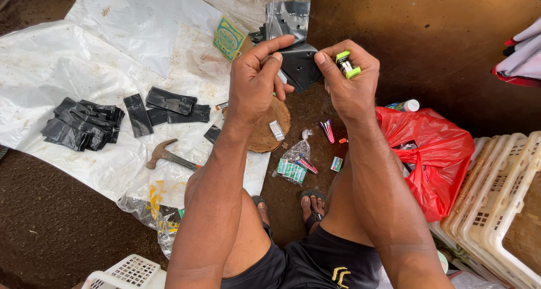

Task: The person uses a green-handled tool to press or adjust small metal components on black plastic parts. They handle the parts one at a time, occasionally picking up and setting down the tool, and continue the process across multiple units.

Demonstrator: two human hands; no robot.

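Pouches [84, 122] lie piled on the plastic sheet [67, 69], seemingly done. We see the left hand [256, 80] pinching a black pouch [298, 63], the right hand [349, 80] gripping a green lighter [347, 64]; more lighters [293, 168] wait bagged.

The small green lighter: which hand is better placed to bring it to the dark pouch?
Probably the right hand: it already holds the green lighter in its grip, close beside the dark pouch, which the left hand pinches at the edge.
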